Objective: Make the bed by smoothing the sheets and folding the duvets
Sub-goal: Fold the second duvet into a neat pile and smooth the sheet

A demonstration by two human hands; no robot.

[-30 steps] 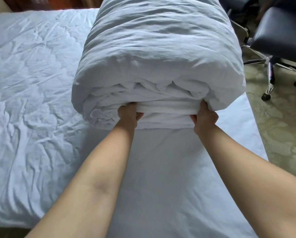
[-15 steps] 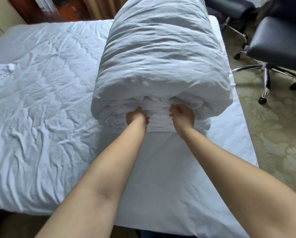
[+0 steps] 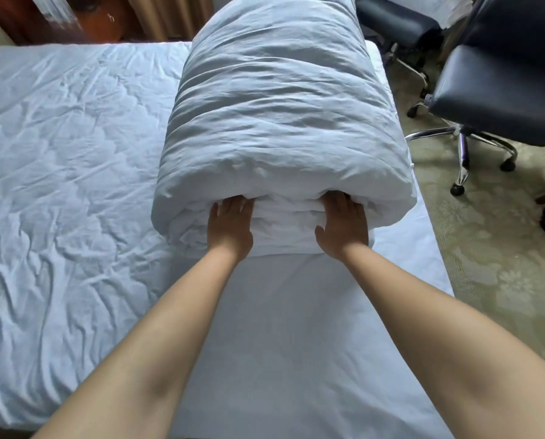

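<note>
Duvet (image 3: 280, 122), white, folded into thick bulky roll, runs from frame centre to top, layered end facing me, creased top. I see left hand (image 3: 230, 226) and right hand (image 3: 344, 223) flat against that end, fingers straight, pressing, set apart. Half second ago both fists bunched close together in folds; now spread wider and flattened. Roll lies on wrinkled sheet (image 3: 59, 185) covering bed. Dark office chair (image 3: 502, 99) on patterned carpet (image 3: 502, 264) at right; wooden furniture (image 3: 75, 17) upper left.
</note>
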